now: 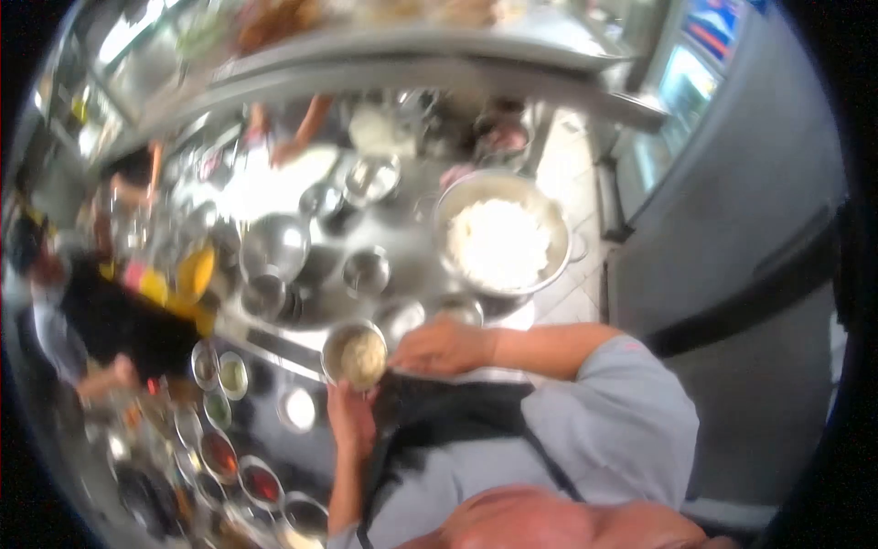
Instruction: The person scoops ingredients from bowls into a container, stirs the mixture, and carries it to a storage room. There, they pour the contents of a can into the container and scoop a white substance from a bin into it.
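A small metal bowl (331, 351) with pale, chunky food (364, 357) in it is held at its lower rim by my left hand (353, 414), the fingers wrapped under it. Just right of that bowl, my right hand (441, 348) is closed, its fingertips near the rim; what it holds, if anything, is too blurred to tell. Beyond my right hand are two small bowls, one of them (402, 320) with something white in it. A large metal bowl (448, 197) heaped with white food (501, 243) stands further up on the steel counter.
Empty-looking metal bowls (274, 247) stand on the counter (334, 311). Small containers of red (262, 483) and green (233, 377) ingredients line the lower left. A co-worker's arm (306, 128) reaches in at the top. A steel shelf (412, 64) crosses above; a grey door (732, 229) is at right.
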### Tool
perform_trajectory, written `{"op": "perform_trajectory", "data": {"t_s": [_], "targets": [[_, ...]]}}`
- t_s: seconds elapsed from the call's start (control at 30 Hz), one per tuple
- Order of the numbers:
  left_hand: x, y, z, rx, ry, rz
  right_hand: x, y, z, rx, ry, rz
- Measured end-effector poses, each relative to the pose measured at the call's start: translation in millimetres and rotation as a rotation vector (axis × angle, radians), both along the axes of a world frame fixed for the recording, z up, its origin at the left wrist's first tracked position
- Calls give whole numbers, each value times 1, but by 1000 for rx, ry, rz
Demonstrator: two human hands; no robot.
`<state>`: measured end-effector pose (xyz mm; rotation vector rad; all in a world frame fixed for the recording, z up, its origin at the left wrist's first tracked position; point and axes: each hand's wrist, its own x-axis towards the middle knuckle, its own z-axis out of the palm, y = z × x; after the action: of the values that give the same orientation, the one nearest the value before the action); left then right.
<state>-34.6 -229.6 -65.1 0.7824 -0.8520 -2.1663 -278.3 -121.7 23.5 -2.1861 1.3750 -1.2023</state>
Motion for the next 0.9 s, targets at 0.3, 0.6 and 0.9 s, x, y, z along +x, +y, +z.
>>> {"op": "perform_trajectory", "data": {"t_s": [0.3, 0.6, 0.9], "targets": [[22, 1, 16, 26, 35, -341, 39, 48, 5, -3, -36, -189], [62, 15, -1, 131, 2, -362, 85, 88, -5, 98, -12, -276], [64, 25, 30, -13, -53, -211, 96, 86, 11, 35, -59, -292]]}}
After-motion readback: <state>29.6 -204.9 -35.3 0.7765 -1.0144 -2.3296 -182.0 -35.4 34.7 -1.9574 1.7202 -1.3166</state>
